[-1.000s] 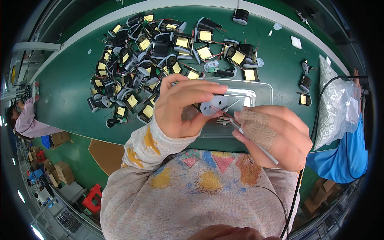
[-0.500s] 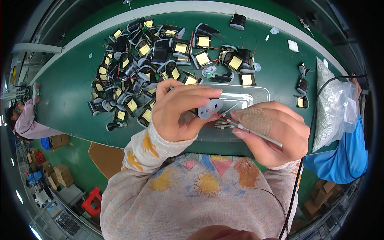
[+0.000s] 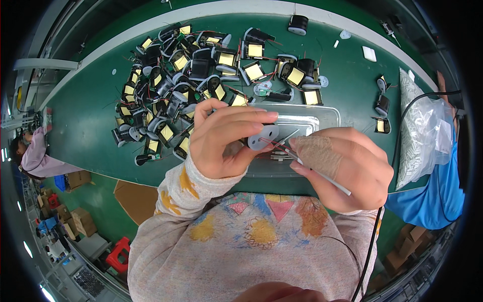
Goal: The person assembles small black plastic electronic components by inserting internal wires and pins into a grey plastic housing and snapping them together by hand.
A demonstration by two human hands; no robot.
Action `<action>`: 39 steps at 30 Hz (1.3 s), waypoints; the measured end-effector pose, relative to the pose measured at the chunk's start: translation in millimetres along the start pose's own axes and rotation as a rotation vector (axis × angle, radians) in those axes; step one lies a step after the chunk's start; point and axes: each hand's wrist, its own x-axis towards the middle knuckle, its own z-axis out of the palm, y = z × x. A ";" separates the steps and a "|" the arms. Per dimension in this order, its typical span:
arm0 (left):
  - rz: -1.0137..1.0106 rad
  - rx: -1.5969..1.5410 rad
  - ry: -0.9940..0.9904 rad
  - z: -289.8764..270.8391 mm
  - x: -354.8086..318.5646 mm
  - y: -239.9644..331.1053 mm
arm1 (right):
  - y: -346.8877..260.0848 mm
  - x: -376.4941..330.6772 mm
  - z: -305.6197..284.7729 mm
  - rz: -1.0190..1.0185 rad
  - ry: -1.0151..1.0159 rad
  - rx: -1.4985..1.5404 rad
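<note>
My left hand (image 3: 217, 143) grips a black housing by its sides, its light-grey oval end cap (image 3: 262, 138) turned toward my right hand. Thin red wires (image 3: 272, 144) come out of a hole in that cap. Between the thumb and fingers of my right hand (image 3: 352, 163), which has a tan bandage around a finger, is a slim white stick (image 3: 331, 183). Its front end meets the wires, and another thin pale rod (image 3: 289, 136) crosses close by. Fingers hide most of the housing and the exact contact at the wires. Below both hands sits a clear plastic tray (image 3: 331, 117) with several small pale pieces.
Many black housings (image 3: 200, 68) with yellow pads, wires and grey caps are heaped at the left and middle of the green table (image 3: 83, 121). A few stand at the right, near a clear bag (image 3: 413, 136) of white pieces. A black cable (image 3: 373, 244) hangs beside my right arm.
My right hand has shifted slightly, and the rear end of the white stick has dipped down and a little left. My left hand keeps its hold on the housing.
</note>
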 end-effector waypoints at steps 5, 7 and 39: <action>0.006 -0.024 0.007 0.0 0.8 0.5 | -0.4 1.5 -0.2 0.015 -0.032 0.056; 0.000 -0.032 0.010 0.1 0.3 0.9 | 0.1 1.4 -0.7 0.005 -0.026 0.064; 0.006 0.011 0.011 -1.1 0.7 3.0 | -2.2 2.9 5.0 0.070 0.063 0.097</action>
